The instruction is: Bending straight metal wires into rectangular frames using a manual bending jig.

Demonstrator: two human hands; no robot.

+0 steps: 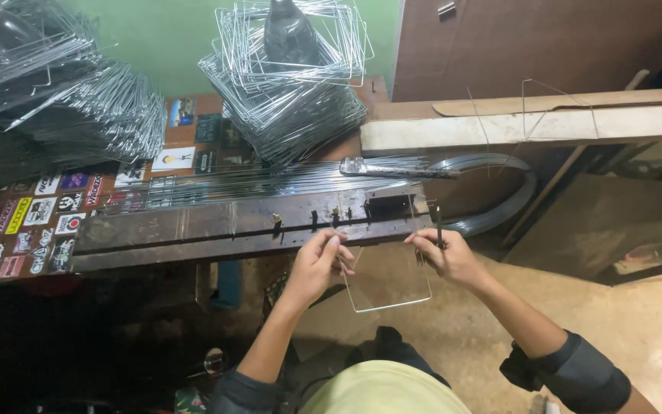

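A workshop corner with a green wall is seen from above, its sandy floor (637, 330) lying at four o'clock. A long wooden desk (32, 230), covered with coloured stickers at nine o'clock, carries a dark metal bending jig (231, 226) along its near edge. Heaps of bent wire are piled at ten o'clock (55, 100), and a stack of square wire frames (289, 92) stands at twelve o'clock with a dark bottle set on top. A bundle of straight wires (270, 180) is laid on the desk behind the jig. A pale wooden plank (530, 123) is seen at two o'clock, with a coil of wire (492, 192) below it.

At the centre, a thin wire bent into a three-sided frame (388, 295) is held hanging below the jig's edge. The left hand (317, 264) is closed with fingers pinched on the frame's left upright. The right hand (446, 257) is clamped on the right upright, just beside a dark upright lever (438, 224) at the jig's right end; whether that lever is also gripped cannot be told.
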